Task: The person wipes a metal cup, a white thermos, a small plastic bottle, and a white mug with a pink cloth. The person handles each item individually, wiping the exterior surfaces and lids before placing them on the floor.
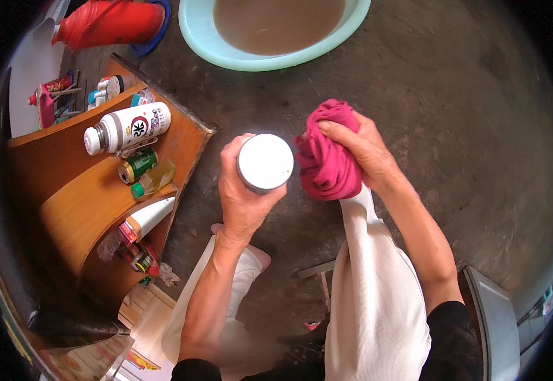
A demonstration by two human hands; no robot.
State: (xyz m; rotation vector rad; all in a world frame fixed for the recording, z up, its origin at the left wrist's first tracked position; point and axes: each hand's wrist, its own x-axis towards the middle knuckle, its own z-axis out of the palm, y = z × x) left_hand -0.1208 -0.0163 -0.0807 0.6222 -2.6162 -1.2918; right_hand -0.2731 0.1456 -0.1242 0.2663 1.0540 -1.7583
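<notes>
The left hand is curled around a round tub with a white end facing up. The right hand is squeezing a bunched pink cloth, with the thumb on top. The cloth is just beside the tub, on its right, and a tiny gap seems to be between them.

The tub could slip. It looks smooth, and only one hand has it. If the cloth is wet, it could make the tub slick, but I cannot tell if it is wet. If the fingers got loose, the tub could drop on the hard floor below the hands and get a dent. I cannot see if the white end is a lid. If it is a loose one, a hard rub could push it off.

The cloth is in a messy bundle, so a loose fold could hang down and drip on the pants under the right arm. The basin past both hands has brown water in it. A dropped tub could roll and bump it. To the left of the left hand, a white flask is on the wooden shelf. A big elbow swing that way could knock it.
</notes>
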